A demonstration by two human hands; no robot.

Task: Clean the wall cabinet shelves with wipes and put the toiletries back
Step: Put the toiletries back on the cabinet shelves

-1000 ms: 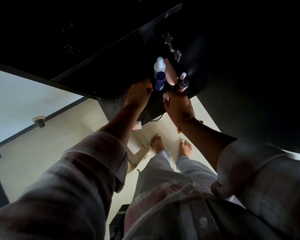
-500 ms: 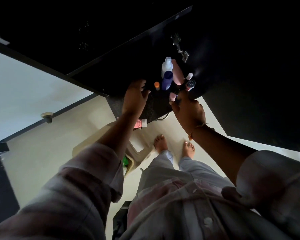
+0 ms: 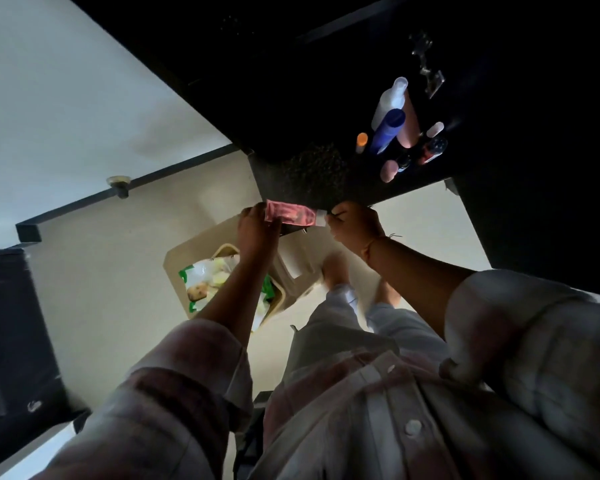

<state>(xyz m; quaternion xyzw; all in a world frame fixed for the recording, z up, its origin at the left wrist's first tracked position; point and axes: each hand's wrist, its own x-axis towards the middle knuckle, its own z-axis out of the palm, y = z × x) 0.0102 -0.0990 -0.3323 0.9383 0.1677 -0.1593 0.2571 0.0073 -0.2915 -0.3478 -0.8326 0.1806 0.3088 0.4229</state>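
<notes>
Reaching out from rolled pale sleeves, both hands met on a pink tube held level just below the front edge of the dark speckled counter. The left hand had its fingers curled round the flat crimped end. The right hand was closed on the white cap, though whether it was twisting or only steadying could not be told. Below them on the floor stood an open beige bin holding a green-and-white bag of rubbish. Farther off, the other toiletries stood grouped on the counter: a white bottle, a blue bottle, a pink bottle, an orange-capped stick and a red item. Beyond that all was black apart from a metal hinge, so the shelves were hidden. By my reading the task sat mid-way: the toiletries were out on the counter, not yet back in the cabinet, no wipe showed, and the shelves' cleanliness could not be judged. No brand or label was readable in that light, and a small pale mark at far left was illegible too
</notes>
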